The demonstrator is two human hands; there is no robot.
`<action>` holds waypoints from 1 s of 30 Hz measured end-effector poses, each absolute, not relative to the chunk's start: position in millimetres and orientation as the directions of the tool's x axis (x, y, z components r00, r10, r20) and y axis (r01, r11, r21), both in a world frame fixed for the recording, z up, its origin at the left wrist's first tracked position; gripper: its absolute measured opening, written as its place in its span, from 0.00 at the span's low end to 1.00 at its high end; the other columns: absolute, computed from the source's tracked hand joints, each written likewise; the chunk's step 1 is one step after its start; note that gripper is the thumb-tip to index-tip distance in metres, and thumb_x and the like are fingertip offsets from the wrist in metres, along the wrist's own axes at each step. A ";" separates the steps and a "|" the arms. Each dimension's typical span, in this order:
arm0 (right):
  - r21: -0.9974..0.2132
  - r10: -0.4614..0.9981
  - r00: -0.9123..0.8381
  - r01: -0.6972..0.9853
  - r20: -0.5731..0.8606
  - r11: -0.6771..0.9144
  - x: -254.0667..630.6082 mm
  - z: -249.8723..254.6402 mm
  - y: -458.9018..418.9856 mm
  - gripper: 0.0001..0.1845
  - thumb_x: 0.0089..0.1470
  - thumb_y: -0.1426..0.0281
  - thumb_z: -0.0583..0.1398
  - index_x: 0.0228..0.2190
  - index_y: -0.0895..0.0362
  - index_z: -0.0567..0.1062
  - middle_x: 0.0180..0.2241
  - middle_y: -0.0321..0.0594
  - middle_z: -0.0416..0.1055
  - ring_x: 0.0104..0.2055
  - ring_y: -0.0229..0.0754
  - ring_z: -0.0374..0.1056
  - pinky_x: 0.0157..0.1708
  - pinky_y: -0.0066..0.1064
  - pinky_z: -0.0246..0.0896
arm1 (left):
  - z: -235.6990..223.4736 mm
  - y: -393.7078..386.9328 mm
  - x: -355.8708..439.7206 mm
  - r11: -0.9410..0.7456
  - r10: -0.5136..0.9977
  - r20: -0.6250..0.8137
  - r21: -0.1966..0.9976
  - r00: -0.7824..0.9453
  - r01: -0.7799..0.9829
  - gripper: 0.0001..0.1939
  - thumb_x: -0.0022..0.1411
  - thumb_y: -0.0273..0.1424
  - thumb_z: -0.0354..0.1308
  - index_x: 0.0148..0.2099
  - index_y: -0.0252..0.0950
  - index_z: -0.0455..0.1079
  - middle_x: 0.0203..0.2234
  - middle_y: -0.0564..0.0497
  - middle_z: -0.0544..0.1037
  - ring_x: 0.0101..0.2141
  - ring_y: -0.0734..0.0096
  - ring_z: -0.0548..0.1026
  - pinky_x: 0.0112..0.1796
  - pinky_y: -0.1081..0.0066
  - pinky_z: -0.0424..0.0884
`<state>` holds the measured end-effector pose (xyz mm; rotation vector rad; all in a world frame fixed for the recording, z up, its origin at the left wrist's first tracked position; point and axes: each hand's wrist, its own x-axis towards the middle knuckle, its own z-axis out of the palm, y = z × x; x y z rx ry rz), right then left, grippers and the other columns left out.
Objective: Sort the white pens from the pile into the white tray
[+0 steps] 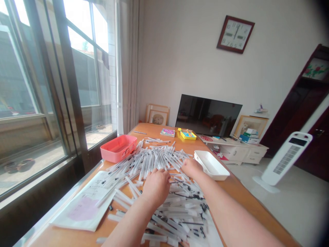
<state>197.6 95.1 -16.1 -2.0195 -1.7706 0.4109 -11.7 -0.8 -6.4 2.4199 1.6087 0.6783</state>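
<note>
A big heap of clear plastic pen barrels and thin refills covers the middle of a wooden table. My left hand rests on top of the heap with its fingers curled down into the pens; what they hold is hidden. Just to its right, my right hand is also closed down on the pile, beside a white tray. Both forearms lie over more pens and small black caps.
A pink tray stands at the table's left edge near the window. White paper sheets lie at the near left. Small colourful boxes sit at the far end. Beyond are a television, a low cabinet and a white tower fan.
</note>
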 end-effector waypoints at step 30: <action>-0.799 0.923 -0.193 0.462 0.333 0.385 160.8 7.3 -45.5 0.20 0.65 0.58 0.51 0.26 0.54 0.69 0.21 0.34 0.67 0.25 0.38 0.62 0.28 0.29 0.54 | 5.0 -4.6 14.3 0.003 0.988 0.079 0.853 0.134 -0.522 0.18 0.56 0.42 0.66 0.39 0.32 0.72 0.32 0.45 0.80 0.30 0.70 0.76 0.36 0.69 0.71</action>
